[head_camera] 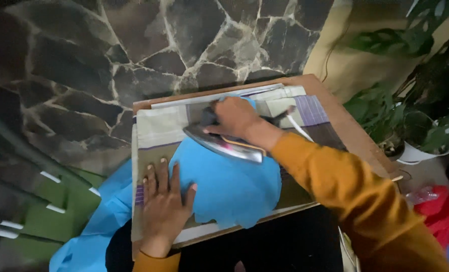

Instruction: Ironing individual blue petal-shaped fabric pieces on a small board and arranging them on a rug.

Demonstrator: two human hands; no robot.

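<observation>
Here right hand [237, 117] grips iron [223, 143] atop blue cloth [229, 186].

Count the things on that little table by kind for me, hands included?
Hands: 2, left hand flat on the cloth, right hand gripping the iron
Iron: 1
Blue cloth: 1
Striped underlay cloth: 1
Total: 5

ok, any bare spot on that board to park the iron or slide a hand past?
Free: the striped cloth at the far right corner, and the bare wooden board edge beside it. Crowded: the middle, where the blue fabric lies under the left hand and the iron gripped by the right hand.
</observation>
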